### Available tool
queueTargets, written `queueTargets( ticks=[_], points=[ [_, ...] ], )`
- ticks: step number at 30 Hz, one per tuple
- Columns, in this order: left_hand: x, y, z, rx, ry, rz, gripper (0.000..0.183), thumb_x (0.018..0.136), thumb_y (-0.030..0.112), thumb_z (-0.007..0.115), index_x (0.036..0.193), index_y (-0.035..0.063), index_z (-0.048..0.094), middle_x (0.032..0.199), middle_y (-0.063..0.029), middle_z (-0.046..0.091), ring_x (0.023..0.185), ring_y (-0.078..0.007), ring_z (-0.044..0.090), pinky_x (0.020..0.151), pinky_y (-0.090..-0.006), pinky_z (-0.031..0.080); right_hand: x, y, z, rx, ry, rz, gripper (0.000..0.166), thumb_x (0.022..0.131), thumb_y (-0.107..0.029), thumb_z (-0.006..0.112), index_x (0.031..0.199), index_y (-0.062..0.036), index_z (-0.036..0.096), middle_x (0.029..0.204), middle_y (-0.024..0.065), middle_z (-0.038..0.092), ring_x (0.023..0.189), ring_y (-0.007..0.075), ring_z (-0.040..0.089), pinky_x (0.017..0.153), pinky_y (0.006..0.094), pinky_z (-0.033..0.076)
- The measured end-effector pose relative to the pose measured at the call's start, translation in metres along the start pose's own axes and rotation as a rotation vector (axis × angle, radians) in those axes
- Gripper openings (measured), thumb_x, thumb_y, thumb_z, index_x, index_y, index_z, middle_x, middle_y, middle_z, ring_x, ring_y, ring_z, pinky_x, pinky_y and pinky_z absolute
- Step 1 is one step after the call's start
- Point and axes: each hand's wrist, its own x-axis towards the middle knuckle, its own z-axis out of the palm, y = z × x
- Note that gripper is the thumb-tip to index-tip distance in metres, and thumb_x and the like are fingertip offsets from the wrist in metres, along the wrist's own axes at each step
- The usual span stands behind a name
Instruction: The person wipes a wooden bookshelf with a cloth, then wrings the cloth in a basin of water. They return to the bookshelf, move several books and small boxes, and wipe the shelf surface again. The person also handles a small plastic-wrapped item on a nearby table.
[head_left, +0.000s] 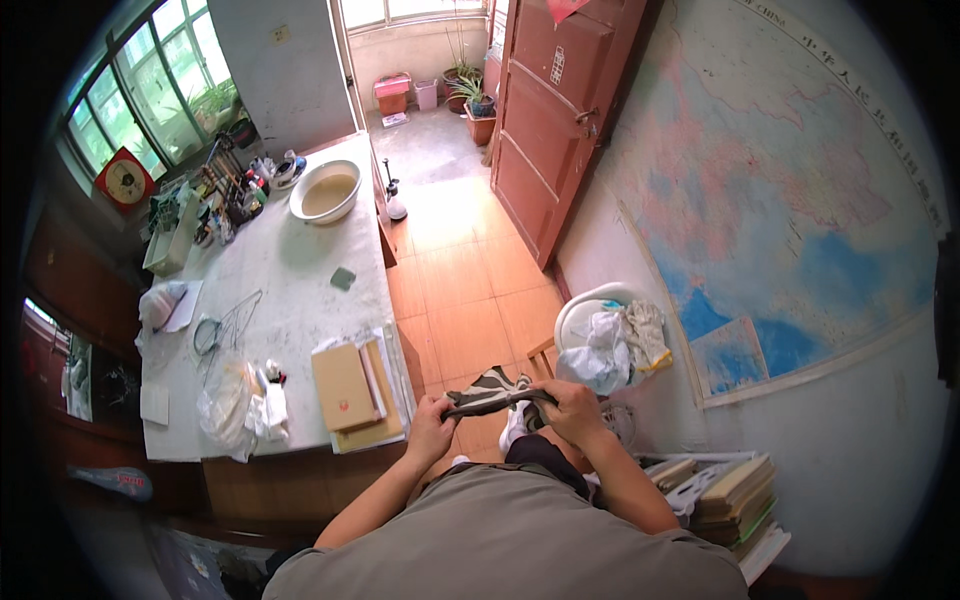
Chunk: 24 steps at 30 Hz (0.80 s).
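Observation:
Stretched between my two hands is a piece of dark and cream patterned fabric (489, 386) with a dark band along its near edge. My left hand (430, 433) pinches the band's left end. At the other end, my right hand (576, 414) grips the band, and more of the fabric hangs beneath it. What kind of cloth item this is, I cannot tell. It is held in front of my waist, above my legs and a white shoe (514, 427). To the left, a stack of brown folders (345, 386) lies on the white-topped table (300, 300), close to my left hand.
A basin of cloudy water (328, 191) stands at the table's far end, near tools and bottles (240, 187). Plastic bags (229, 405) lie nearer. On my right are a white tub (577, 315) with bags and gloves, and stacked books (724, 495). A brown door (555, 127) stands ajar ahead.

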Motion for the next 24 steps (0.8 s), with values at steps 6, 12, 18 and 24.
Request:
queueTargets(
  ticks=[6, 12, 18, 24],
  points=[
    [0.112, -0.010, 0.024, -0.074, 0.028, -0.013, 0.010, 0.087, 0.010, 0.072, 0.092, 0.0016, 0.068, 0.096, -0.0160, 0.061, 0.092, -0.0311, 0.062, 0.078, -0.0393, 0.049, 0.105, 0.090, 0.016, 0.061, -0.081, -0.010, 0.021, 0.085, -0.015, 0.069, 0.104, -0.0114, 0.075, 0.092, 0.0154, 0.073, 0.085, 0.0357, 0.070, 0.072, 0.0423, 0.056],
    [0.201, 0.034, 0.025, -0.153, 0.143, -0.117, 0.009, 0.086, 0.009, 0.072, 0.091, 0.0021, 0.068, 0.091, -0.0139, 0.060, 0.090, -0.0274, 0.060, 0.077, -0.0370, 0.047, 0.255, 0.123, -0.016, 0.122, -0.150, -0.182, 0.020, 0.087, -0.019, 0.071, 0.105, -0.0105, 0.076, 0.089, 0.0129, 0.074, 0.082, 0.0331, 0.072, 0.073, 0.0409, 0.057],
    [0.277, 0.079, 0.000, -0.054, 0.348, -0.130, 0.008, 0.090, 0.006, 0.069, 0.094, -0.0002, 0.067, 0.108, -0.0143, 0.059, 0.101, -0.0288, 0.060, 0.088, -0.0352, 0.049, 0.374, 0.176, -0.004, 0.255, -0.266, -0.162, 0.027, 0.083, -0.015, 0.078, 0.109, -0.0091, 0.074, 0.084, 0.0095, 0.075, 0.077, 0.0260, 0.073, 0.069, 0.0381, 0.057],
    [0.339, 0.087, -0.069, 0.031, 0.486, -0.057, 0.008, 0.088, -0.002, 0.068, 0.095, 0.0000, 0.067, 0.121, -0.0141, 0.059, 0.109, -0.0255, 0.060, 0.094, -0.0347, 0.049, 0.435, 0.181, 0.008, 0.201, -0.357, -0.407, 0.021, 0.082, -0.023, 0.080, 0.101, -0.0128, 0.078, 0.081, 0.0093, 0.073, 0.074, 0.0278, 0.072, 0.067, 0.0383, 0.055]
  ],
)
